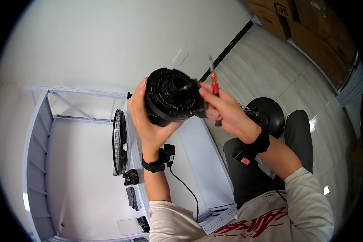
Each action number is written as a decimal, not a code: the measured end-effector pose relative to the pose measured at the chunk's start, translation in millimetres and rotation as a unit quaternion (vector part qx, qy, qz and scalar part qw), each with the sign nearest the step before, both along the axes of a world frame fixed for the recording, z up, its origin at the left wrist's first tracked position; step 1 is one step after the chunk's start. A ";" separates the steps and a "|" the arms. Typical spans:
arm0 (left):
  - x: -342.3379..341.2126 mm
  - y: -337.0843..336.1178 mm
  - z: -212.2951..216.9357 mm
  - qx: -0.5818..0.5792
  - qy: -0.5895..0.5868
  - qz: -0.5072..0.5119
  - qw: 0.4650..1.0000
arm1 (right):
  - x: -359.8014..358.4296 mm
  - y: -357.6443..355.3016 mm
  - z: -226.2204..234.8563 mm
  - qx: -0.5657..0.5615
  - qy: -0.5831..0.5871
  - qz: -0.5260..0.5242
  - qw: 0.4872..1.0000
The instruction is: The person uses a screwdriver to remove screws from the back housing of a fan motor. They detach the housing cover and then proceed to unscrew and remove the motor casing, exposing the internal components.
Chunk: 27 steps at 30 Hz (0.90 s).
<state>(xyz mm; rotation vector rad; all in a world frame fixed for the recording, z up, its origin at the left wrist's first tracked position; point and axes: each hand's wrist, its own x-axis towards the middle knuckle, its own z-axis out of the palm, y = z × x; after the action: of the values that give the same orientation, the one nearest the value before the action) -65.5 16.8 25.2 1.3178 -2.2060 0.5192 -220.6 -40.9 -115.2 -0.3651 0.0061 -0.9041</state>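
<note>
Cream shirt [310, 203]: nearest the lens, with red print across the front; dark grey trousers [248, 171] beyond it, knees bent.
Wrists: each wears a black strap with a small module; a thin black cable [188, 189] runs down from the left one.
Left hand [145, 119]: curved wide around the side of the motor housing, thumb below, fingers along its left edge.
Motor housing [159, 103]: round, black, ribbed plastic with a central hub, held up between both hands, clear of the rack.
Right hand [228, 111]: fingers closed about a screwdriver [214, 86], fingertips at the housing's right rim; the exact contact is blurred.
Screwdriver: red and orange on the handle, its blurred metal shaft pointing up, away from the housing.
Rack [80, 161]: white surface in a pale metal frame; along its right side lie a small black plastic part [130, 177], a dark folded bundle [132, 197] and a round black fan guard [117, 141] seen nearly edge-on.
Floor [246, 72]: glossy grey marbled tile, bearing a round black base [272, 113] beside the knees.
Wall [109, 44]: plain off-white, with black skirting.
Cardboard cartons [318, 48]: stacked at upper right.
</note>
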 end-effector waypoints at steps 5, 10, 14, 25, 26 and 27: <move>-4.7 -1.5 0.1 -0.018 -0.018 0.020 0.999 | -8.7 -14.4 15.2 -0.026 0.073 -0.069 0.995; -7.1 2.5 2.9 0.002 -0.077 0.025 0.997 | -9.4 -7.2 4.2 -0.028 0.086 -0.146 0.985; -7.2 6.5 1.5 0.008 -0.001 -0.014 1.000 | -20.1 22.1 -6.7 -0.053 0.086 -0.222 0.970; 11.6 20.2 3.0 -0.063 -0.007 -0.030 0.998 | -91.2 35.6 30.8 -0.034 0.042 -0.322 0.945; 10.8 24.7 1.2 -0.078 0.003 -0.027 0.997 | -93.7 38.5 33.3 -0.038 0.052 -0.331 0.941; 9.5 29.6 -1.1 -0.093 0.013 -0.027 0.995 | -96.0 44.8 36.8 -0.043 0.063 -0.341 0.937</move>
<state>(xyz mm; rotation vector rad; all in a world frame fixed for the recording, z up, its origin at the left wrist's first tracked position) -56.0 46.4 24.1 1.1595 -2.1094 0.6657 -316.6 3.9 -78.4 -0.5143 0.2244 -1.5716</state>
